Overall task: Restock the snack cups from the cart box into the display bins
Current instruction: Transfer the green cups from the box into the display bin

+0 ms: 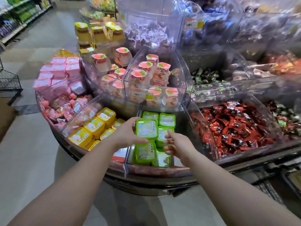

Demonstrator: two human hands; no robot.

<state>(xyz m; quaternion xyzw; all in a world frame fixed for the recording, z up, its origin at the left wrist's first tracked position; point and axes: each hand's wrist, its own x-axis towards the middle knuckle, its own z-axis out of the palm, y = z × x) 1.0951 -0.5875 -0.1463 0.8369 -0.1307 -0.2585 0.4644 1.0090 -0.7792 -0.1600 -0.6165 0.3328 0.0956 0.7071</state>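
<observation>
While the round display stands full of clear bins, the green bin at its near edge takes the new stock. The left hand holds the top green cup at its left edge, thumb below. The right hand hovers just right, fingers loosely curled, holding nothing. Better to lay the cup flat on the stack, label upward, edges aligned.
</observation>
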